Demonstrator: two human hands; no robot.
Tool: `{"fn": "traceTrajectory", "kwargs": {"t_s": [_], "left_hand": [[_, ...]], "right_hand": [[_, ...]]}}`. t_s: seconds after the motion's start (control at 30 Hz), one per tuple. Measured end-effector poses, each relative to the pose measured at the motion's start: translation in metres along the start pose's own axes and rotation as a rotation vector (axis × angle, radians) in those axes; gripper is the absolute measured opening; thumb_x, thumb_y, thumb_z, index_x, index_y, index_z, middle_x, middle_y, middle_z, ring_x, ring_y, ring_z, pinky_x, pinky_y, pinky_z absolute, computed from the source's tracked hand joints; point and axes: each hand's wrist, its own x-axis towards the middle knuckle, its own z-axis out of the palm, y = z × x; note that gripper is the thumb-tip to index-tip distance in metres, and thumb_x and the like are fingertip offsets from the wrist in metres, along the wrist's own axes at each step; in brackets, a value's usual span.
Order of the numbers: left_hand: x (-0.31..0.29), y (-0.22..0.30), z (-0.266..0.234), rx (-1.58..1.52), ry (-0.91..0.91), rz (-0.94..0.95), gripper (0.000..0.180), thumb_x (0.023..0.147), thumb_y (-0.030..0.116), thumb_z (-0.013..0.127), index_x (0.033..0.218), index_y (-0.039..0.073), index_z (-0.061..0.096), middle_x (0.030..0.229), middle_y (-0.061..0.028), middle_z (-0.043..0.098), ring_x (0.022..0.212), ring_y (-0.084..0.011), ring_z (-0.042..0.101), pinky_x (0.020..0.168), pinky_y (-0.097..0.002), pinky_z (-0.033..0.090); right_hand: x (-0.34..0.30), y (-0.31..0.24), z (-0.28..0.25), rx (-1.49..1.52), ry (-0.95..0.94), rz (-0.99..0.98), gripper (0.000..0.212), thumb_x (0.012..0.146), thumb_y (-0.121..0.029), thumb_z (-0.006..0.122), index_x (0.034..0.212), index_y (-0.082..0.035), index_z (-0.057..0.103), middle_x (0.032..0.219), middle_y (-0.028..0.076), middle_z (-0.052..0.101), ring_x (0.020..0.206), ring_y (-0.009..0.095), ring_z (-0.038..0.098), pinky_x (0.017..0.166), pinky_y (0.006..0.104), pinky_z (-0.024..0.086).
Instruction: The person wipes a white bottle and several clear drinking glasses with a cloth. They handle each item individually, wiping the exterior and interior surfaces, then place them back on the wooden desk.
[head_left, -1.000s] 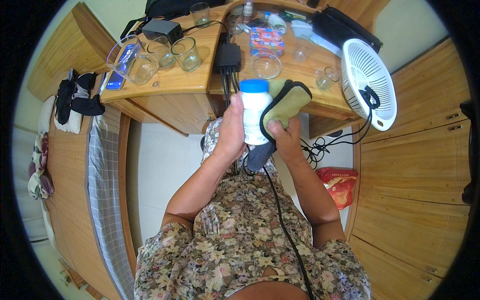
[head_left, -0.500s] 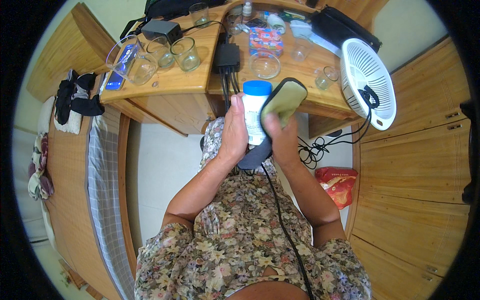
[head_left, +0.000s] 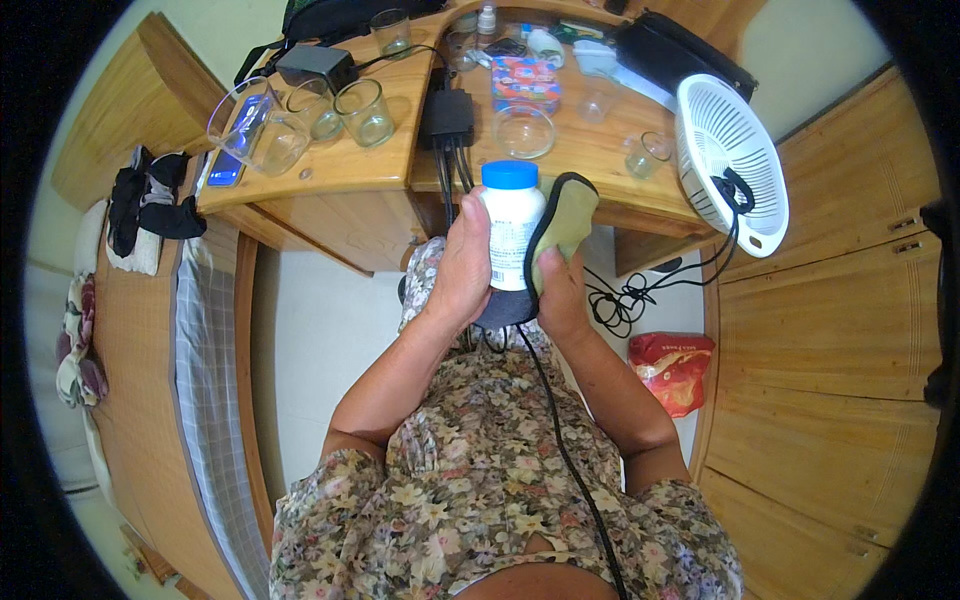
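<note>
A white plastic bottle with a blue screw cap stands upright in front of me, in the grip of my left hand. The left thumb lies along the bottle's side, and the other fingers are hidden behind it. My right hand is closed on a yellow-green cloth with a black edge, its thumb pressing on the cloth's face. The cloth runs along the bottle's right side, and a dark grey part of it shows under the bottle's base.
Ahead, a wooden desk carries several glasses, a phone, a glass bowl and a colourful box. A white basket leans at the right edge. Black cables and a red bag lie on the floor.
My right hand and the cloth have moved a little downward, and the cloth now stands steeper beside the bottle. More of the bottle's front is uncovered. My left hand keeps its grip.
</note>
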Motion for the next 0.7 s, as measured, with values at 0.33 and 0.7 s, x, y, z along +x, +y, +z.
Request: {"fn": "traceTrajectory", "kwargs": {"t_s": [0.33, 0.7], "left_hand": [[0.018, 0.005, 0.021, 0.168, -0.048, 0.184, 0.062, 0.083, 0.032, 0.082, 0.129, 0.002, 0.053, 0.114, -0.0072, 0.063, 0.104, -0.0142, 0.059, 0.094, -0.0318, 0.047], [0.086, -0.022, 0.061, 0.500, -0.177, 0.306, 0.065, 0.075, 0.021, 0.087, 0.129, 0.001, 0.057, 0.117, -0.0110, 0.060, 0.107, -0.0209, 0.060, 0.094, -0.0347, 0.048]], "right_hand": [[0.005, -0.014, -0.015, 0.044, 0.248, 0.309, 0.051, 0.107, -0.045, 0.040, 0.132, -0.002, 0.054, 0.121, 0.010, 0.062, 0.107, 0.018, 0.059, 0.096, 0.0334, 0.046], [-0.046, -0.050, -0.133, 0.276, 0.401, 0.296, 0.046, 0.106, -0.037, 0.045, 0.137, -0.004, 0.054, 0.130, 0.011, 0.063, 0.113, 0.024, 0.062, 0.102, 0.0394, 0.048]]}}
